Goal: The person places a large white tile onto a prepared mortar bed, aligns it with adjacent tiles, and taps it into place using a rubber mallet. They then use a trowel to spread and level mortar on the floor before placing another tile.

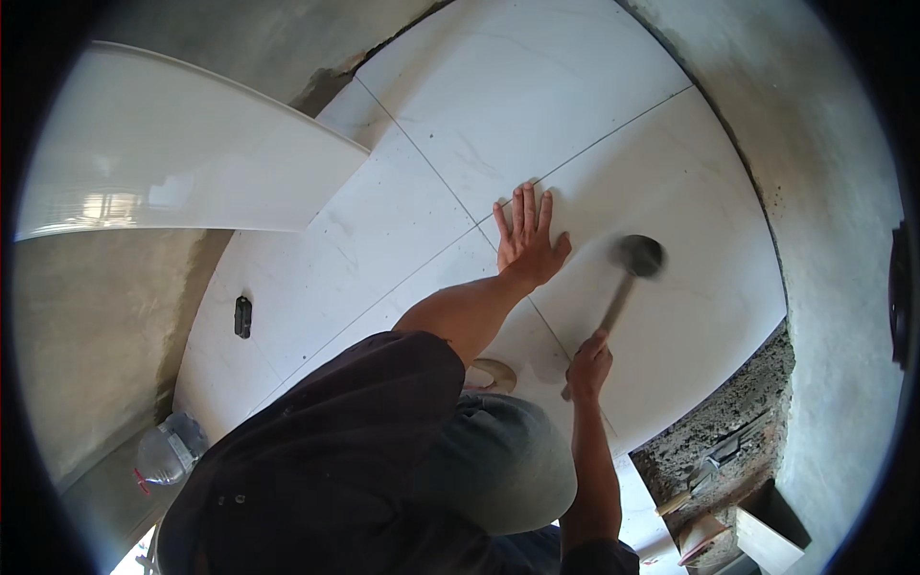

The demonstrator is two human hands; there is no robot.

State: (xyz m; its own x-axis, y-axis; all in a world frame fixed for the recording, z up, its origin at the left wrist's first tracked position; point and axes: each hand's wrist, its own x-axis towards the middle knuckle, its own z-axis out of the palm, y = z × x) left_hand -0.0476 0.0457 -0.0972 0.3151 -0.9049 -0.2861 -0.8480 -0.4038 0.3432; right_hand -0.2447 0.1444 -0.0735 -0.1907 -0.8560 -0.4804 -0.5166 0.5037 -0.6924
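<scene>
My right hand (588,366) grips the wooden handle of a rubber mallet (616,305), whose dark round head is smeared by motion above a large white floor tile (709,225). My left hand (529,238) is pressed flat with fingers spread, near the corner where several tiles meet. It lies across the thin joint between two tiles and holds nothing. Whether the mallet head touches the tile, I cannot tell.
Bare concrete walls (834,172) border the tiles. A glossy white panel (192,144) juts in at left. A small black object (243,316) lies on the tiles; a clear plastic jug (172,448) stands lower left. Rough mortar (728,412) at lower right bears a trowel (704,474) near a box-like container (767,541).
</scene>
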